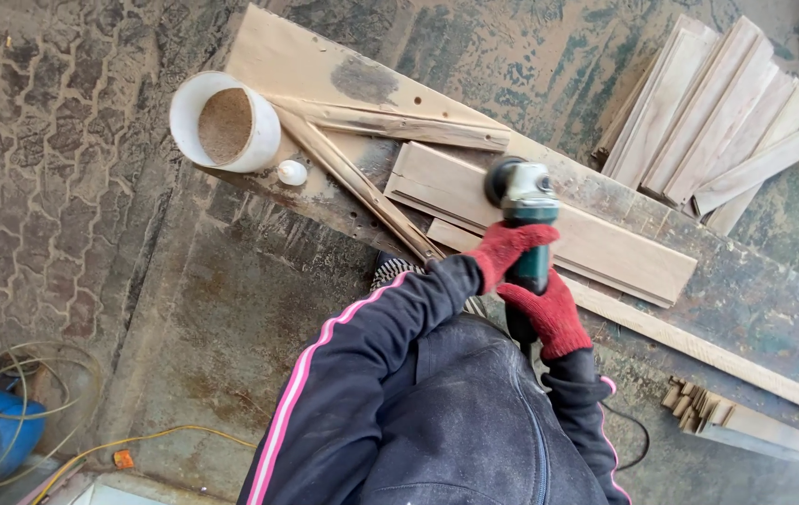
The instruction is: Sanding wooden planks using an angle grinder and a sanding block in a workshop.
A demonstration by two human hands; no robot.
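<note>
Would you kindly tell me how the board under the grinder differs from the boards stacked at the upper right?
The board under the grinder lies alone and flat on the bench; the stacked boards overlap on the floor. The single board looks wider; the stacked ones narrower. Both are pale, bare wood.

Both gloved hands clenched, stacked

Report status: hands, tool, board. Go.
Left hand and right hand, red gloves, both gripping the angle grinder. Grinder head over the wooden board on the workbench. Nothing blocking.
</note>
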